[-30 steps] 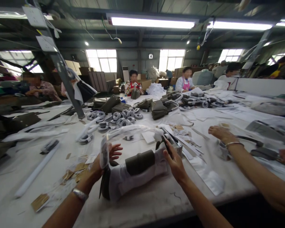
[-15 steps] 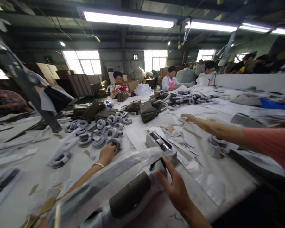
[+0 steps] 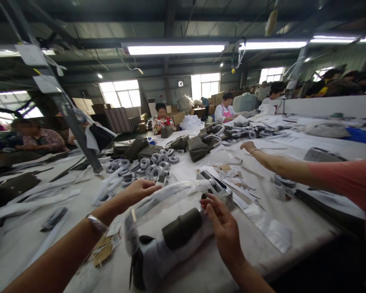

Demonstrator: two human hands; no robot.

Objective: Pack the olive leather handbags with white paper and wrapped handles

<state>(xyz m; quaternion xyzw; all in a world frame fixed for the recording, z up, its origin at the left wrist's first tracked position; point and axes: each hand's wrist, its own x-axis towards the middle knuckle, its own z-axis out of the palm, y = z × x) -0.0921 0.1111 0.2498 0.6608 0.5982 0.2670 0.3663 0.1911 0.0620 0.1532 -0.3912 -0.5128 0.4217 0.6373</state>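
In front of me a dark olive handbag [image 3: 182, 228] stands on the table, its body partly wrapped in white film. Its arched handle [image 3: 173, 188] is covered in clear plastic. My left hand [image 3: 138, 190] is behind the handle, fingers closed at a grey coiled strap [image 3: 161, 180] with a dark band. At the bag's right end, my right hand [image 3: 221, 221] has its thumb and fingers pinched by a small dark tab [image 3: 204, 196]. A tape dispenser [image 3: 215, 185] stands just beyond that hand.
Several coiled straps [image 3: 152, 165] are piled past my left hand. Olive bags [image 3: 198, 148] lie farther back. A co-worker's arm [image 3: 274, 162] reaches in from the right. A grey post [image 3: 76, 126] rises at left. Cardboard scraps [image 3: 103, 253] and film strips [image 3: 270, 226] lie about.
My left hand has come up from the strap pile with a coiled strap. My right fingers have closed together at the bag's end. The view has swung left, and the co-worker's fingers have drawn together.
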